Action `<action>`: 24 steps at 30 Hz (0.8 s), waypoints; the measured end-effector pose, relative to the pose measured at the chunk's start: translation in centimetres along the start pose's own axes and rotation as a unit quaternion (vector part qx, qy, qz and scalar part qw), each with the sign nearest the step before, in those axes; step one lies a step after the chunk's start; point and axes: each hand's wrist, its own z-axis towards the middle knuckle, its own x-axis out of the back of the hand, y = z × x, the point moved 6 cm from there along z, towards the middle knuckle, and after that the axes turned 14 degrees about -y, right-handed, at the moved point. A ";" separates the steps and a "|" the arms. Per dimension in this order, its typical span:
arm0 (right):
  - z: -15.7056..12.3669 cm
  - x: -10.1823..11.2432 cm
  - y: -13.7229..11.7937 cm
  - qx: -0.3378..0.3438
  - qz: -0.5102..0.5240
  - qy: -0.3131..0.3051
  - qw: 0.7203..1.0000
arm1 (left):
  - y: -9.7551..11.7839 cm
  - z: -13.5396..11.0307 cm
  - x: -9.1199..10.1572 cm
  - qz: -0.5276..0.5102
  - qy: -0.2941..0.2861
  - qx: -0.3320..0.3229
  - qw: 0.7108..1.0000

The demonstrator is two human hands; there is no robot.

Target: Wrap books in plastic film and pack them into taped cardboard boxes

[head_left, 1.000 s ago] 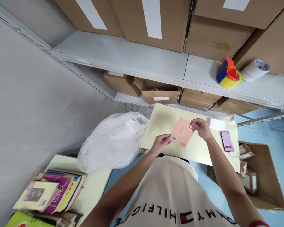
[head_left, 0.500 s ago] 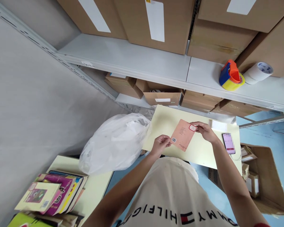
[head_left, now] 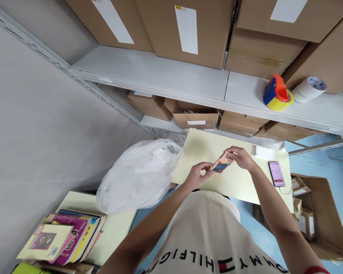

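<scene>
Booklet (head_left: pixel 221 165): held tilted above the yellow table (head_left: pixel 200 152), pinched between both hands.
Left hand (head_left: pixel 196 176): closed on its lower corner.
Right hand (head_left: pixel 241 158): closed on its upper corner.

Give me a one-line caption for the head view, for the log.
Left hand and right hand hold a thin booklet tilted above the pale yellow table.

only thing you can really read is the shirt (head_left: pixel 205 228): "hilfig" and "ommy" upside down along the bottom edge, with a red-white-blue flag logo between them, so tommy hilfiger. the white labels (head_left: pixel 186 29) on the cardboard boxes (head_left: pixel 157 26) are too small to read. same for the blue print on the white tape roll (head_left: pixel 308 88), the book stack (head_left: pixel 60 239) covers and the little book (head_left: pixel 221 166).
</scene>
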 end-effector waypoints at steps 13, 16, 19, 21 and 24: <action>-3.5 -4.3 4.3 -0.104 0.279 0.197 0.934 | -2.4 -0.2 1.8 -0.157 0.118 0.061 0.979; -3.6 -6.1 4.6 -0.120 0.268 0.247 0.924 | -3.1 -0.4 2.2 -0.168 0.131 0.064 0.975; -2.9 -7.2 5.0 -0.122 0.270 0.270 0.916 | -4.4 -0.4 2.7 -0.152 0.133 0.055 0.978; -2.1 -8.0 5.6 -0.128 0.272 0.281 0.911 | -5.7 -0.3 3.3 -0.126 0.136 0.048 0.982; 0.1 -9.9 7.7 -0.157 0.268 0.294 0.904 | -8.6 0.4 4.9 -0.073 0.152 0.062 0.984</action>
